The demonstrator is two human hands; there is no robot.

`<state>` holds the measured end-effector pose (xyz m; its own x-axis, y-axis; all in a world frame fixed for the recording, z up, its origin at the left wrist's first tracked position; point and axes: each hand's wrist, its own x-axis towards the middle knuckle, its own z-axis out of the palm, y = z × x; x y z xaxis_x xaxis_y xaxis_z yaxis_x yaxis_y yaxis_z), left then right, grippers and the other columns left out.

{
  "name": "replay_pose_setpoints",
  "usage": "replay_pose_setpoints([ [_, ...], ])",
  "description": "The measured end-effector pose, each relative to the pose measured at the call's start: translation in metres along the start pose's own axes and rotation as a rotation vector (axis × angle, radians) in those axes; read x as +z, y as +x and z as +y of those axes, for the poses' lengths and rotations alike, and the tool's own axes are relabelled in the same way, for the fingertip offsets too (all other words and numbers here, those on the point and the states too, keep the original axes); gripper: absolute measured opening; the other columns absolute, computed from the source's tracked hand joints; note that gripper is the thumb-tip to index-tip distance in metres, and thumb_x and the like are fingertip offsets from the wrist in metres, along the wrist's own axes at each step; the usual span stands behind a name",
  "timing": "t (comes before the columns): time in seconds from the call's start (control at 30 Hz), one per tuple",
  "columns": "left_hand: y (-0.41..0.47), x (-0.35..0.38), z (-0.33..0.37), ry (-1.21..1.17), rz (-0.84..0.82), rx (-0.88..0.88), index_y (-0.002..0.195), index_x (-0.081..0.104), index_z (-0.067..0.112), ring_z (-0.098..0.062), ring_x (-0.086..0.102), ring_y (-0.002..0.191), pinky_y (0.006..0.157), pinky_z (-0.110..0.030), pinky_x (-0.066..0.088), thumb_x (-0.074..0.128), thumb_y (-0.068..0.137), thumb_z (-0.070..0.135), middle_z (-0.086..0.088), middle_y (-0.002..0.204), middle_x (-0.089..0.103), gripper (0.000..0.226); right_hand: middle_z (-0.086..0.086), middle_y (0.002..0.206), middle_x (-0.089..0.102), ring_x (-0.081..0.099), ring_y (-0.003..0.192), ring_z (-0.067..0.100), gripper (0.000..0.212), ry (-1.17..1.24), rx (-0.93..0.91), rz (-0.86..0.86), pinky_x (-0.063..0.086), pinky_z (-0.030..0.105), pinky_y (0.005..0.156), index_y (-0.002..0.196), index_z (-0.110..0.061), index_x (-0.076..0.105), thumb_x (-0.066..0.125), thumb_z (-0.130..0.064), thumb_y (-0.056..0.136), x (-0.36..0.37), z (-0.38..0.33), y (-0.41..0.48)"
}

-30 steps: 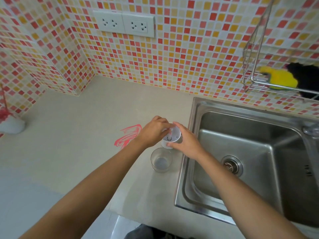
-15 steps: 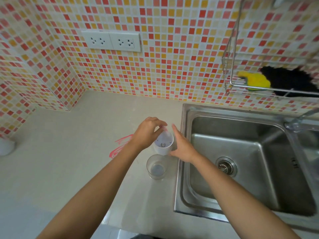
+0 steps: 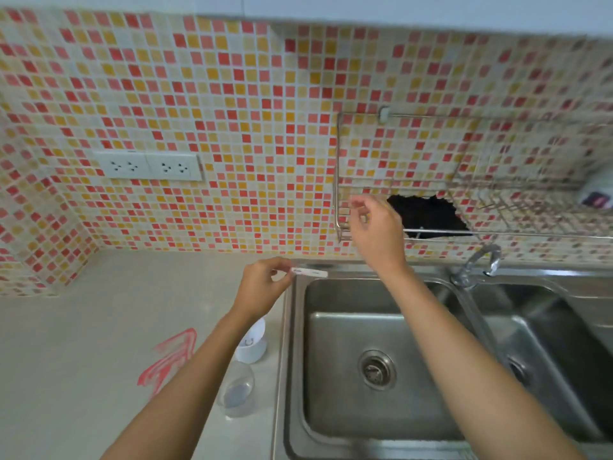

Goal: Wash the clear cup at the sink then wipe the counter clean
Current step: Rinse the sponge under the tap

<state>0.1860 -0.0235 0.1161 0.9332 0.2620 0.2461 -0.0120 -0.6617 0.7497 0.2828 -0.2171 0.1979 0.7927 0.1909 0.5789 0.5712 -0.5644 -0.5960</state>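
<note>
The clear cup stands empty on the counter just left of the sink, partly behind my left forearm. A small white container sits right behind it, without its top. My left hand pinches a flat white lid above the sink's back left corner. My right hand is raised to the left end of the wire rack, fingers loosely curled with nothing seen in them. It hides the yellow sponge. A red smear marks the counter.
A black cloth lies in the rack beside my right hand. The faucet rises between the sink and a second basin on the right. A double wall socket sits in the tiled wall at left.
My left hand has lifted the lid off the white container and carried it toward the sink. My right hand left the container and rose to the rack. The view tilted up.
</note>
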Motion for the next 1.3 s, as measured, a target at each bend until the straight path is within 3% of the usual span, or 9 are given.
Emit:
replay_pose_setpoints([
  [0.17,0.009,0.025,0.031,-0.046,0.036,-0.021,0.101,0.075,0.016,-0.006,0.066,0.088,0.083,-0.021,0.053,0.072,0.086,0.023,0.007,0.095,0.073,0.017,0.009,0.136,0.049,0.047,0.122,0.030,0.040,-0.311,0.225,-0.344,0.047,0.045,0.097,0.128,-0.023,0.053,0.056,-0.038,0.091,0.001,0.050,0.061],
  [0.3,0.012,0.043,0.047,-0.079,0.058,-0.053,0.098,0.074,0.015,-0.002,0.064,0.083,0.073,-0.002,0.045,0.071,0.086,0.017,0.009,0.090,0.070,0.013,0.008,0.125,0.058,0.058,0.099,0.025,0.035,-0.349,0.286,-0.485,0.050,0.032,0.077,0.125,-0.019,0.058,0.058,-0.028,0.091,0.010,0.071,0.072],
  [0.4,0.014,0.054,0.056,-0.099,0.084,-0.096,0.097,0.074,0.015,0.005,0.063,0.079,0.068,0.000,0.045,0.070,0.087,0.016,0.010,0.088,0.070,0.011,0.008,0.109,0.066,0.059,0.088,0.022,0.019,-0.347,0.270,-0.485,0.046,0.029,0.069,0.108,-0.010,0.065,0.057,-0.014,0.092,0.008,0.074,0.076],
  [0.53,0.014,0.066,0.065,-0.147,0.103,-0.144,0.094,0.072,0.017,0.003,0.065,0.077,0.067,-0.005,0.049,0.071,0.087,0.021,0.011,0.087,0.072,0.008,0.004,0.118,0.064,0.059,0.105,0.021,0.028,-0.069,0.211,-0.341,0.047,0.027,0.087,0.118,-0.014,0.066,0.058,-0.012,0.091,-0.008,0.071,0.073],
  [0.7,0.010,0.081,0.077,-0.219,0.131,-0.197,0.089,0.072,0.016,-0.003,0.068,0.076,0.066,-0.008,0.051,0.072,0.087,0.025,0.008,0.083,0.073,0.010,-0.003,0.110,0.046,0.045,0.099,0.009,0.037,0.159,0.025,-0.156,0.028,-0.001,0.080,0.126,-0.021,0.061,0.060,-0.016,0.090,-0.043,0.066,0.028],
  [0.9,0.003,0.105,0.103,-0.327,0.121,-0.196,0.088,0.073,0.014,-0.009,0.069,0.076,0.072,-0.019,0.055,0.072,0.087,0.026,0.003,0.080,0.074,0.012,-0.005,0.096,0.043,0.042,0.093,0.008,0.046,0.076,-0.084,-0.285,0.030,0.003,0.081,0.132,-0.024,0.056,0.058,-0.007,0.090,-0.055,0.099,-0.056],
  [1.03,0.003,0.123,0.122,-0.353,0.091,-0.211,0.089,0.072,0.016,-0.011,0.070,0.079,0.075,-0.024,0.055,0.072,0.086,0.026,0.003,0.080,0.074,0.010,-0.005,0.092,0.043,0.044,0.091,0.014,0.044,0.000,-0.028,-0.189,0.031,0.005,0.079,0.130,-0.020,0.059,0.061,-0.004,0.088,-0.063,0.111,-0.072],
  [1.13,0.002,0.131,0.137,-0.384,0.080,-0.189,0.088,0.072,0.014,-0.009,0.070,0.077,0.071,-0.018,0.053,0.071,0.087,0.020,0.003,0.081,0.074,0.006,-0.005,0.090,0.042,0.044,0.087,0.014,0.045,-0.055,-0.149,-0.188,0.035,0.014,0.079,0.128,-0.019,0.061,0.063,-0.005,0.086,-0.068,0.111,-0.080],
  [1.3,-0.003,0.140,0.156,-0.399,0.069,-0.177,0.082,0.069,0.020,-0.001,0.065,0.072,0.063,-0.006,0.047,0.071,0.087,0.017,0.006,0.078,0.071,0.006,-0.005,0.092,0.043,0.045,0.089,0.013,0.043,-0.045,0.012,-0.120,0.045,0.024,0.080,0.130,-0.020,0.059,0.061,-0.007,0.089,-0.079,0.119,-0.081],
])
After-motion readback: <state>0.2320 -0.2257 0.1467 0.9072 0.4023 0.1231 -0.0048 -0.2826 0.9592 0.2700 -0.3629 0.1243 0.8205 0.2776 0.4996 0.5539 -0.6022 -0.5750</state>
